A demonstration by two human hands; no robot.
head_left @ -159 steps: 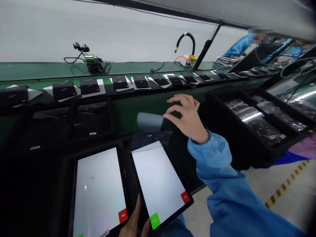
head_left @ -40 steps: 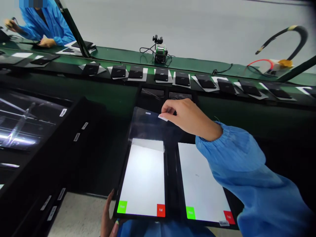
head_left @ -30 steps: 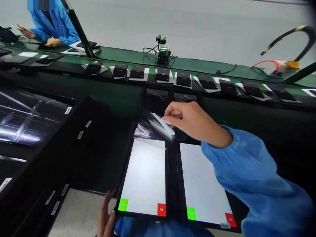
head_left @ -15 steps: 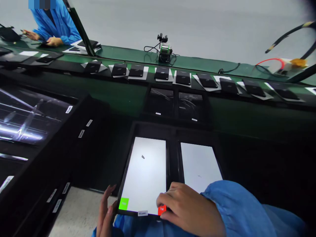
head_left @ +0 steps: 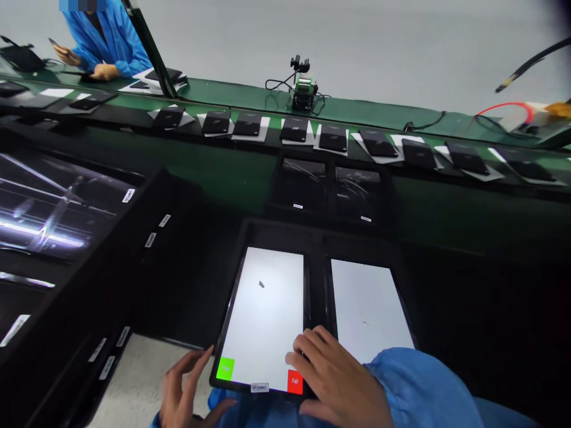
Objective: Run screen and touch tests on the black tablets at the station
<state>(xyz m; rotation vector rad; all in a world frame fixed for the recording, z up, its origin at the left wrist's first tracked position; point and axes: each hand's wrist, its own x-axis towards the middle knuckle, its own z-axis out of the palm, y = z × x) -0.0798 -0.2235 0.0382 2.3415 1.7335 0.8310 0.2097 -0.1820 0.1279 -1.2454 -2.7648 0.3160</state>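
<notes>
Your right hand [head_left: 332,380] has come down from the film, fingers now curled on the left tablet [head_left: 263,318] by its red Fail button [head_left: 295,381]. Your left hand [head_left: 182,389] rests spread, gripping nothing, beside the green corner. The film is gone and the screen is bare, save 1 speck.

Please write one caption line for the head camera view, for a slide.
Both hands, left hand and right hand, grip the lower edge of the left tablet; beside it lies a second tablet, both screens white.
</notes>
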